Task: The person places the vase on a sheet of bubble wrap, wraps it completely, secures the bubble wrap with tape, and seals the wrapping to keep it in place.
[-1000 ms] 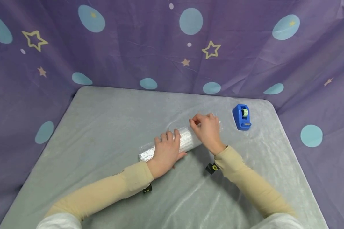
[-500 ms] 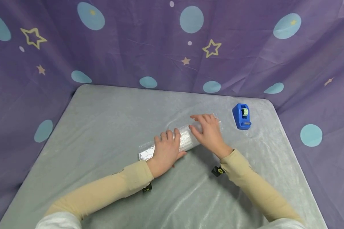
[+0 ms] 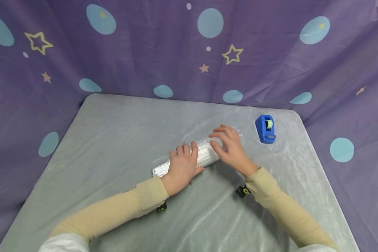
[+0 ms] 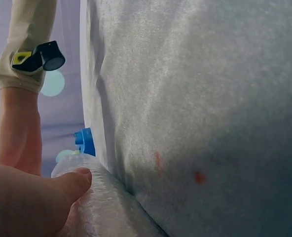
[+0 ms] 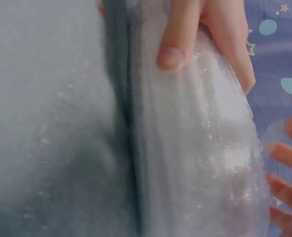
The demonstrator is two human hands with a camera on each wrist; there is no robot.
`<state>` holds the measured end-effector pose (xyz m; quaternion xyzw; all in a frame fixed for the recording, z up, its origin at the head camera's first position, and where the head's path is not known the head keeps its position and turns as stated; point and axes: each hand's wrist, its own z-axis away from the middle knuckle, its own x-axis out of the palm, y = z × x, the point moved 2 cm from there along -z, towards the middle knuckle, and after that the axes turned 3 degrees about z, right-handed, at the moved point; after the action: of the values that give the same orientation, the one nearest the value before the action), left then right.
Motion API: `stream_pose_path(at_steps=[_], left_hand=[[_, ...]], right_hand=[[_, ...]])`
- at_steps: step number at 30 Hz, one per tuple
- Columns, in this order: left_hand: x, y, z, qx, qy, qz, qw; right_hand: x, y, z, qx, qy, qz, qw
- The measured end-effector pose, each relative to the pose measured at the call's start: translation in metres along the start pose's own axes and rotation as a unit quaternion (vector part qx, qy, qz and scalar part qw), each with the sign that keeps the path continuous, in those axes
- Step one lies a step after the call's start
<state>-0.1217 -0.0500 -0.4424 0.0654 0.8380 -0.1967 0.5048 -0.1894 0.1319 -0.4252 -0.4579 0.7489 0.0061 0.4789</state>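
A roll of clear bubble wrap [image 3: 204, 153] lies aslant on the grey-covered table, shiny along its top. My left hand [image 3: 182, 168] holds its left part, with fingers over the top and the thumb [image 5: 171, 58] on the near side. Over the right end is my right hand [image 3: 232, 147], its fingers spread and loosely bent, nothing visible between them. In the right wrist view its fingertips [image 5: 284, 153] are by the roll's far side; whether they touch it I cannot tell. What the wrap may contain is hidden.
A blue tape dispenser [image 3: 266, 129] with a roll of tape stands at the back right of the table [image 3: 119, 122]. Purple curtains [image 3: 163, 45] with stars and blue ovals hang behind and at both sides. Small black cameras [image 3: 242, 191] are on the wrists.
My right hand's fingertips were together a second ago; they have since spread apart, and its wrist has shifted slightly right and toward me. The left hand and the roll have stayed put.
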Motion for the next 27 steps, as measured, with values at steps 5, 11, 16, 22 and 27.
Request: stream_pose_path(at_steps=[5, 11, 16, 22, 27], left_hand=[[0.0, 0.0, 0.0, -0.002, -0.001, 0.002, 1.0], [0.001, 0.001, 0.0, -0.005, -0.002, 0.008, 1.0], [0.002, 0.002, 0.0, -0.008, -0.004, 0.009, 0.9999], [0.002, 0.002, 0.001, -0.004, 0.004, 0.004, 1.0], [0.0, -0.001, 0.001, -0.005, -0.005, 0.01, 0.9999]], right_hand=[[0.0, -0.001, -0.001, -0.02, 0.064, -0.041, 0.997], [-0.007, -0.004, -0.015, 0.005, 0.122, -0.039, 0.992], [-0.005, -0.007, -0.03, 0.011, 0.107, -0.03, 0.994], [0.008, 0.002, -0.028, -0.012, 0.075, -0.017, 0.997], [0.008, 0.01, -0.01, -0.048, 0.004, -0.01, 0.999]])
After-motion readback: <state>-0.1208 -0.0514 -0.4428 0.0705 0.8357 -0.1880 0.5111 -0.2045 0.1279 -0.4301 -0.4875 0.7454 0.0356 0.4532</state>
